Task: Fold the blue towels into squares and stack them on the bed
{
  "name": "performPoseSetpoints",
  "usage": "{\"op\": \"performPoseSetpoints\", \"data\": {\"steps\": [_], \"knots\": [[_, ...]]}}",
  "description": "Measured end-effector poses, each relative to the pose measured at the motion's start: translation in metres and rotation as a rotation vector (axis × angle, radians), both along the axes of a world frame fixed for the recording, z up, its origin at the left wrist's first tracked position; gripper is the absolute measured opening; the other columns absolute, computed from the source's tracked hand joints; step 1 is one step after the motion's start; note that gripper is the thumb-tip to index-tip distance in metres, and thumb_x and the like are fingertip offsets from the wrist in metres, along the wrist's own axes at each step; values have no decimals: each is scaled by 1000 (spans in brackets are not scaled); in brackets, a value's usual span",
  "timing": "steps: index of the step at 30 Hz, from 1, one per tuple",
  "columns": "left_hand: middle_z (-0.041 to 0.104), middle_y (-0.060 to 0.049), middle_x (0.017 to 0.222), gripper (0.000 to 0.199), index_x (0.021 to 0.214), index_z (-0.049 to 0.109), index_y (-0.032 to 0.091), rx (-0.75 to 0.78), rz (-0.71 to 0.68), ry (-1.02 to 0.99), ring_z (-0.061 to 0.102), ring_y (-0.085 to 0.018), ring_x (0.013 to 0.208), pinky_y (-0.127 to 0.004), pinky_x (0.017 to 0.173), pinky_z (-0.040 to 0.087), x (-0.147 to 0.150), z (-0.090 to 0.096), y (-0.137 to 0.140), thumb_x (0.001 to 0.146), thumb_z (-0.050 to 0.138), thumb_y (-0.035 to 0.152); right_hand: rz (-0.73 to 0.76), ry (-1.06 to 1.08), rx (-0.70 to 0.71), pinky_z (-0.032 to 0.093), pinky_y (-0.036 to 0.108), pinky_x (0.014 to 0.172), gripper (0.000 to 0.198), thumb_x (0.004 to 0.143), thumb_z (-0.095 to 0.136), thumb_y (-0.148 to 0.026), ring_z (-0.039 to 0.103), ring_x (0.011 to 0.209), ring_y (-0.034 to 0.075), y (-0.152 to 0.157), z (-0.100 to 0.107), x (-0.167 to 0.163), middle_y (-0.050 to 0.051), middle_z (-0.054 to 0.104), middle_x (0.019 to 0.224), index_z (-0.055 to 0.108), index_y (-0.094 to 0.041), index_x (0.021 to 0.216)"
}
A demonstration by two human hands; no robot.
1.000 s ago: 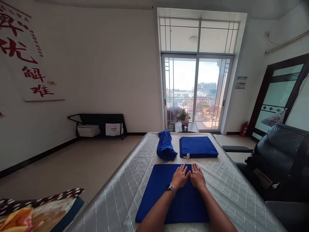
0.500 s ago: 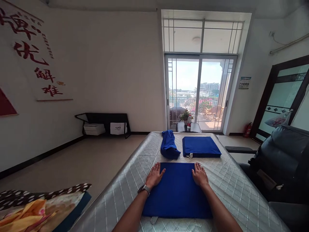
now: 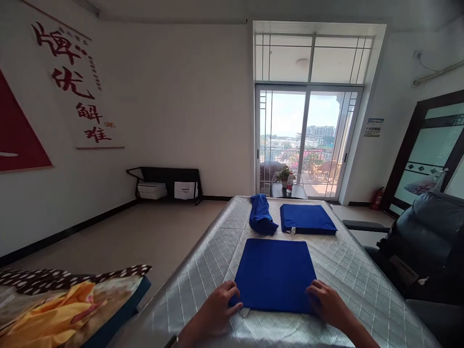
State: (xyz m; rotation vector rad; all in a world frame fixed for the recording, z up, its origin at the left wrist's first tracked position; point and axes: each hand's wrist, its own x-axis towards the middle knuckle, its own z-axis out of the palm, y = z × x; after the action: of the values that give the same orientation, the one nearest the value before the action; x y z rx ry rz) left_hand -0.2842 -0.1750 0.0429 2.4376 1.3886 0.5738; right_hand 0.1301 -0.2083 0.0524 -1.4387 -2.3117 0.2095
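A folded blue cloth lies flat as a neat rectangle in front of me, with a small white tag at its near edge. My left hand is at the near left corner, its fingers curled and closed on the cloth. At the near right corner, my right hand also has bent fingers closed on the edge; its thumb is blurred. Farther back lie a stack of folded blue cloth and, left of it, a crumpled blue cloth.
Everything blue rests on a silver quilted mattress. A dark armchair stands close on the right. Patterned bedding is at lower left. Past the mattress are a small table with a plant and bottle, and a glass sliding door.
Both hands have drawn back toward me, from lying flat at the folded cloth's far corners to its near corners, and their fingers have curled. The view has turned slightly left.
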Motion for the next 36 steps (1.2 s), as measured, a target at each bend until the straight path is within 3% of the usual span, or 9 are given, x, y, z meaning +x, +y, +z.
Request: {"op": "performPoseSetpoints", "data": {"steps": [4, 7, 16, 21, 27, 32, 36], "knots": [[67, -2, 109, 12, 96, 65, 26, -44, 42, 18, 62, -22, 105, -34, 95, 48, 7, 11, -17, 85, 65, 28, -17, -2, -105, 53, 30, 86, 25, 89, 52, -26, 67, 94, 19, -21, -5, 20, 4, 72, 102, 74, -29, 100], [67, -2, 107, 10, 96, 65, 25, -49, 57, 38, 63, -21, 103, -33, 94, 48, 11, 18, -17, 86, 64, 28, 8, -2, -95, 53, 32, 88, 27, 91, 52, -29, 67, 97, 20, -22, -9, 25, 5, 72, 105, 75, -29, 104], [68, -2, 106, 9, 97, 65, 26, 49, 2, 172, 63, -22, 103, -34, 92, 47, 12, 17, -17, 92, 62, 32, -29, -203, 232, 53, 28, 78, 32, 91, 46, -12, 71, 80, 17, -17, -28, 16, 6, 75, 97, 74, -26, 95], [68, -2, 105, 25, 95, 65, 25, 84, 22, 201, 63, -25, 101, -35, 89, 47, 16, 20, -18, 84, 72, 48, -81, -212, 182, 49, 23, 63, 26, 93, 45, -20, 71, 71, 15, -5, 7, 14, 3, 74, 94, 69, -25, 101], [69, -2, 100, 9, 91, 64, 24, 140, 18, 261, 65, -22, 95, -35, 89, 47, 17, 19, -13, 94, 56, 23, -72, -185, 173, 50, 28, 68, 25, 96, 41, -21, 70, 76, 18, -3, 57, 7, 4, 72, 90, 66, -23, 98], [72, -2, 98, 16, 96, 66, 25, 262, 2, 222, 68, -22, 93, -36, 87, 51, 5, 19, -12, 95, 51, 18, 34, -100, 187, 53, 28, 72, 20, 96, 48, -27, 70, 84, 18, -13, 63, 19, 4, 73, 100, 66, -26, 106], [74, -3, 101, 21, 105, 67, 27, 432, -13, 98, 69, -22, 95, -37, 86, 54, 0, 36, -18, 101, 46, 26, 30, -29, 285, 57, 29, 77, 26, 102, 43, -31, 71, 91, 17, -28, 72, 41, 5, 73, 106, 65, -28, 115]]}}
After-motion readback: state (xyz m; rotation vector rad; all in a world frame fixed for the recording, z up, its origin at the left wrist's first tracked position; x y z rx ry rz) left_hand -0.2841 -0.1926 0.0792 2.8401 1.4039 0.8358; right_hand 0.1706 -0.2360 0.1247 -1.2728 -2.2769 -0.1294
